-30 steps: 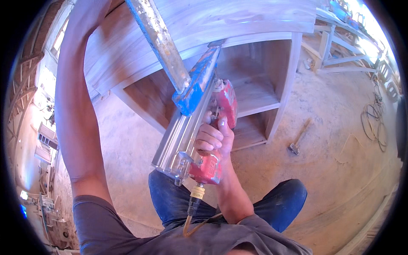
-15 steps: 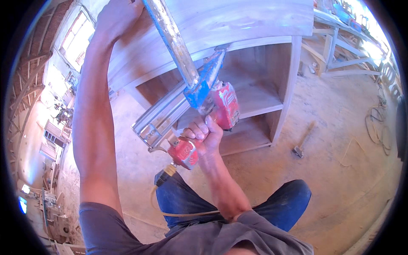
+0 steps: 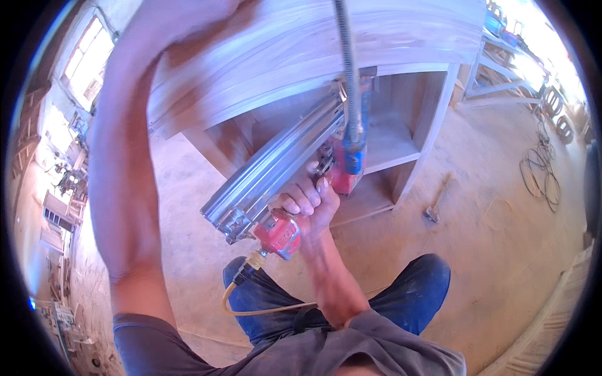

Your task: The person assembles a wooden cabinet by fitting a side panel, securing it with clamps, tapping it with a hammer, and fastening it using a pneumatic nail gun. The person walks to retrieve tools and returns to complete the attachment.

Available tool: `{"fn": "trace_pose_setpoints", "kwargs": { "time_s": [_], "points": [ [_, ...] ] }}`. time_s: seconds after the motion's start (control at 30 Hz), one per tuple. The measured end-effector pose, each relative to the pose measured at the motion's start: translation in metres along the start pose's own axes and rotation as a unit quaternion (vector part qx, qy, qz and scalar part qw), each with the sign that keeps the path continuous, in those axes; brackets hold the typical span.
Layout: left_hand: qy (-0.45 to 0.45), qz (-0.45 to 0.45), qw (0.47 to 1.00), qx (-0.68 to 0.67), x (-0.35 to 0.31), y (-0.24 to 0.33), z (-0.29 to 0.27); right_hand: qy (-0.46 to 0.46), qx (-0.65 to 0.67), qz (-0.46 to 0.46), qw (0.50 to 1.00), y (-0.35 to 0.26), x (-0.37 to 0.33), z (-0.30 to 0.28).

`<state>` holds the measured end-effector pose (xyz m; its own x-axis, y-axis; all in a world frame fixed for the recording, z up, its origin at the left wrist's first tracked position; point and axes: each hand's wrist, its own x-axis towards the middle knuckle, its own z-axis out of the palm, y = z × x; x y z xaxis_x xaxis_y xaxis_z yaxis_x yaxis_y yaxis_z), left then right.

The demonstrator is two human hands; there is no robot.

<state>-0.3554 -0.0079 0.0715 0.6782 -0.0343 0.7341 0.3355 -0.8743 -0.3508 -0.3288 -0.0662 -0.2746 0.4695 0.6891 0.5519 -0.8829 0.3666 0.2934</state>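
My right hand (image 3: 310, 199) is wrapped round the red handle of a pneumatic nail gun (image 3: 273, 169), a silver and red tool. Its long metal magazine slants up to the right in front of the cabinet. From its handle end runs a yellowish air hose (image 3: 229, 294). Beside the gun's red head is a bar clamp (image 3: 355, 156), with blue parts and a threaded rod rising to the upper edge. My left hand (image 3: 210, 14) reaches over the wooden cabinet (image 3: 301, 81) at the upper edge. It is smeared by motion, and its fingers cannot be made out.
A hammer (image 3: 433, 212) lies on the dusty floor right of the cabinet. Farther right is a coiled cable (image 3: 540, 172). A wooden workbench (image 3: 501, 81) stands at the upper right. My bent knees (image 3: 411, 291) are below the nail gun.
The nail gun has turned, showing more of its magazine. The clamp appears more upright and farther right, with its threaded rod now in sight. My left arm has shifted, and its hand is blurred.
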Motion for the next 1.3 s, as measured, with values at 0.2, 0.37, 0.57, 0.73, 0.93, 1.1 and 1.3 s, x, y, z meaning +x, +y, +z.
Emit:
{"fn": "trace_pose_setpoints", "kwargs": {
  "time_s": [0.2, 0.37, 0.57, 0.73, 0.93, 1.1, 1.3],
  "points": [
    [-0.027, -0.008, 0.994, -0.110, -0.032, -0.070, 0.001, -0.012, 0.002, -0.008, 1.000, -0.007, -0.005, 0.005],
    [-0.058, -0.064, 0.986, -0.145, -0.050, -0.144, 0.020, -0.047, 0.122, 0.069, 0.989, 0.000, -0.002, 0.012],
    [-0.025, -0.084, 0.971, -0.222, -0.041, -0.145, 0.029, -0.133, 0.122, 0.083, 0.980, 0.003, -0.002, 0.007],
    [-0.011, -0.117, 0.975, -0.191, -0.043, -0.140, 0.026, -0.112, 0.106, 0.073, 0.985, 0.002, -0.003, -0.001],
    [0.016, -0.124, 0.971, -0.203, -0.049, -0.096, 0.016, -0.070, 0.114, 0.104, 0.986, -0.003, -0.005, 0.005],
    [0.083, -0.214, 0.966, -0.118, -0.063, -0.022, 0.003, -0.074, 0.129, 0.144, 0.978, -0.009, -0.005, -0.002],
    [0.066, -0.246, 0.964, -0.082, -0.064, -0.038, 0.000, -0.082, 0.189, 0.172, 0.963, -0.018, -0.002, 0.009]
  ]
}}
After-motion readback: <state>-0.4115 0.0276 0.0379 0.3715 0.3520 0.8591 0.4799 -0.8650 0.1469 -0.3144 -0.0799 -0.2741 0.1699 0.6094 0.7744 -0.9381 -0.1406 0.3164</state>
